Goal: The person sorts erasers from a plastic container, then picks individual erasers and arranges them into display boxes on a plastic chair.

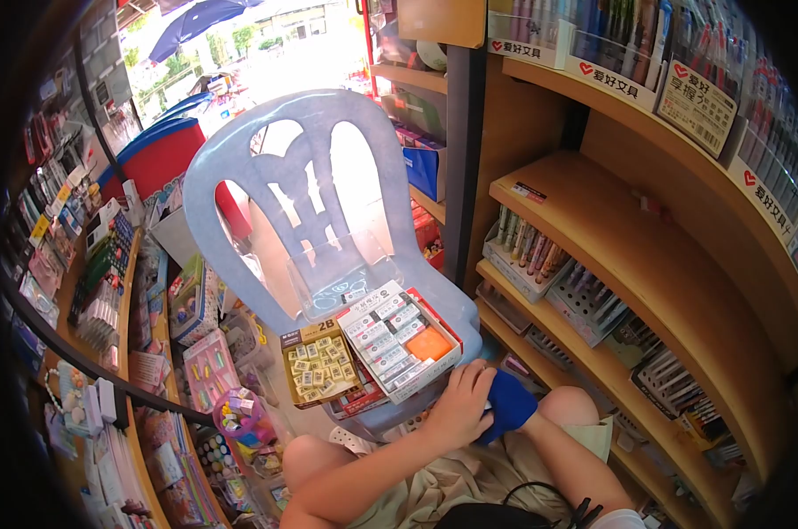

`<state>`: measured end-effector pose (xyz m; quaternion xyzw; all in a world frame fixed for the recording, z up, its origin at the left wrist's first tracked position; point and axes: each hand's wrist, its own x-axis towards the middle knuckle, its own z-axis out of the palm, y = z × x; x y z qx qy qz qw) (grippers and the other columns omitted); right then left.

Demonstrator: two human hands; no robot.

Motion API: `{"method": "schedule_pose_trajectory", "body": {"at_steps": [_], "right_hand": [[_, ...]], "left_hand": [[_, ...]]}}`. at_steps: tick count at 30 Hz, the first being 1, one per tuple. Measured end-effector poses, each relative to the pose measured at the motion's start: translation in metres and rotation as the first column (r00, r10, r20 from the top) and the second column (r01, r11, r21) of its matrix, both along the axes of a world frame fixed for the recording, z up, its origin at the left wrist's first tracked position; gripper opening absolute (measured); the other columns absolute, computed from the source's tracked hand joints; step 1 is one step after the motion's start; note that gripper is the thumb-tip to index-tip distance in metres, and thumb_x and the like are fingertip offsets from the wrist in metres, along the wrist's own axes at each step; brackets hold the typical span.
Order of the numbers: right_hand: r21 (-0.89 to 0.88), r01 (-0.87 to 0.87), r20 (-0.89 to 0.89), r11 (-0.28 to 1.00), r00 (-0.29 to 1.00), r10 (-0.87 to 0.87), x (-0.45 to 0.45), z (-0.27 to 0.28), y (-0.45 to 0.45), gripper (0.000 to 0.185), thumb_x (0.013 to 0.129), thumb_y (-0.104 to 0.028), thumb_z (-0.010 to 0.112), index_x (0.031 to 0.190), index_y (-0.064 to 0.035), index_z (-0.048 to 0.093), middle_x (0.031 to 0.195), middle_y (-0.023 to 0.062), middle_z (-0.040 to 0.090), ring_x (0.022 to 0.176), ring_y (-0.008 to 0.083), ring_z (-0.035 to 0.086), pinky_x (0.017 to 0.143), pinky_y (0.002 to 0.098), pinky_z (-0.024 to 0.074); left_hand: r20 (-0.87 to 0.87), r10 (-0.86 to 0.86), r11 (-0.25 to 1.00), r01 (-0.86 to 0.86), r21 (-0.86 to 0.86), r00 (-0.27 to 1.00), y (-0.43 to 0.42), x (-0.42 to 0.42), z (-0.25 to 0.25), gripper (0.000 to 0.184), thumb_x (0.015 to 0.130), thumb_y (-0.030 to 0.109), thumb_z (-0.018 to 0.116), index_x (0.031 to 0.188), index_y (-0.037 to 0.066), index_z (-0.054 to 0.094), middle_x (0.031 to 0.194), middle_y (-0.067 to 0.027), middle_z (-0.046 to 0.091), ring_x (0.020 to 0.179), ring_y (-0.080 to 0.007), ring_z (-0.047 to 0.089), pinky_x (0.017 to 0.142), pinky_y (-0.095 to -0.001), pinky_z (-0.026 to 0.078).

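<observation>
My left hand (459, 407) reaches in from the lower left, fingers curled against a blue cloth (512, 404). A small pale edge shows between the fingers and the cloth, too little to name. The cloth covers my right hand, so its fingers are hidden; only the wrist and forearm (562, 445) show. Just beyond my hands, on the seat of a blue plastic chair (399, 220), lies an open white-and-red box (456, 346) of small wrapped blocks and one orange block (429, 344). Beside it is a brown box (287, 370) with several small yellow blocks marked 2B.
A clear plastic tray (328, 273) leans near the chair's backrest. Wooden shelves (575, 198) with pens and boxes curve along the right. Crowded stationery racks (130, 317) stand on the left, with a purple basket (240, 414) near my knee. A bright doorway lies behind the chair.
</observation>
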<state>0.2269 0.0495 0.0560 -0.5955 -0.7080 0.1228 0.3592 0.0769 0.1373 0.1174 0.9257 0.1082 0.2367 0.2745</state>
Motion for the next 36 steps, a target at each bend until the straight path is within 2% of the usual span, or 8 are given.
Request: {"method": "schedule_pose_trajectory", "body": {"at_steps": [4,7,9,13,21,28,31,36], "right_hand": [[-0.208,0.07,-0.316,0.976,0.939,-0.135,0.005,-0.002,0.0,0.061,0.07,-0.027,0.074,0.123,-0.0054,0.054,0.117,0.0156,0.061,0.107,0.0349,0.059,0.089,0.0399,0.048],[-0.371,0.044,-0.713,0.927,0.626,-0.315,-0.007,0.024,0.002,0.054,0.072,-0.026,0.076,0.118,-0.0068,0.057,0.115,0.0101,0.061,0.106,0.0239,0.058,0.092,0.0375,0.0456],[-0.358,0.037,-0.724,0.933,0.62,-0.302,-0.007,0.031,0.003,0.051,0.071,-0.026,0.077,0.115,-0.008,0.059,0.112,0.0101,0.061,0.103,0.0227,0.059,0.089,0.036,0.0459],[-0.117,-0.008,-0.169,0.993,0.985,-0.012,0.007,0.044,0.003,0.048,0.067,-0.027,0.077,0.108,-0.0099,0.062,0.104,0.0148,0.063,0.092,0.032,0.063,0.077,0.0355,0.0505],[-0.253,-0.016,0.307,0.967,0.947,0.095,0.002,0.077,0.006,0.036,0.059,-0.022,0.076,0.092,-0.0123,0.065,0.089,0.0106,0.064,0.078,0.0335,0.063,0.065,0.0401,0.0506],[-0.263,-0.107,0.112,0.959,0.984,0.141,0.004,0.087,0.012,0.025,0.053,-0.015,0.075,0.076,-0.0226,0.07,0.09,0.0013,0.068,0.089,0.0264,0.063,0.076,0.0355,0.0494],[-0.206,-0.379,0.024,0.902,0.92,0.392,0.017,0.045,0.019,0.023,0.053,-0.014,0.074,0.074,-0.0225,0.071,0.097,0.001,0.068,0.09,0.0263,0.063,0.077,0.0347,0.0493],[-0.179,-0.354,0.012,0.918,0.932,0.362,0.008,0.057,0.019,0.027,0.051,-0.013,0.074,0.076,-0.0224,0.071,0.101,0.0009,0.068,0.093,0.0263,0.063,0.078,0.0355,0.0491]], "left_hand": [[0.066,0.026,0.999,-0.024,-0.024,0.997,-0.007,0.002,0.0,0.073,0.067,0.01,0.076,0.13,-0.001,0.042,0.13,-0.0207,0.043,0.119,-0.0391,0.043,0.102,-0.0433,0.039],[0.126,0.05,0.99,-0.033,-0.139,0.991,-0.003,0.003,0.001,0.071,0.068,0.011,0.076,0.129,0.0,0.042,0.13,-0.0203,0.043,0.119,-0.038,0.045,0.102,-0.043,0.04],[0.13,0.028,0.989,-0.009,-0.145,0.991,0.002,0.002,0.006,0.069,0.069,0.011,0.076,0.129,0.0,0.043,0.13,-0.0199,0.043,0.119,-0.0377,0.046,0.101,-0.0427,0.04],[0.151,-0.009,0.999,0.016,-0.043,0.988,0.008,-0.002,0.02,0.067,0.07,0.009,0.075,0.128,0.0,0.044,0.129,-0.0195,0.044,0.118,-0.0377,0.047,0.101,-0.0418,0.041],[0.139,0.035,0.999,-0.038,0.021,0.99,0.018,-0.013,0.053,0.072,0.064,0.007,0.08,0.127,-0.001,0.046,0.125,-0.019,0.045,0.113,-0.0375,0.048,0.098,-0.0423,0.042],[0.285,0.298,0.944,-0.325,0.054,0.911,0.064,-0.029,0.073,0.069,0.061,0.008,0.084,0.122,0.003,0.051,0.118,-0.0184,0.052,0.115,-0.0373,0.05,0.099,-0.041,0.041],[0.355,0.53,0.825,-0.565,-0.009,0.77,0.126,-0.04,0.076,0.072,0.061,0.001,0.083,0.123,0.001,0.047,0.12,-0.0161,0.052,0.115,-0.0336,0.052,0.099,-0.0402,0.042],[0.321,0.612,0.758,-0.652,0.021,0.723,0.174,-0.055,0.04,0.061,0.068,0.019,0.083,0.118,-0.001,0.054,0.121,-0.0218,0.054,0.115,-0.0396,0.05,0.099,-0.0421,0.041]]}}
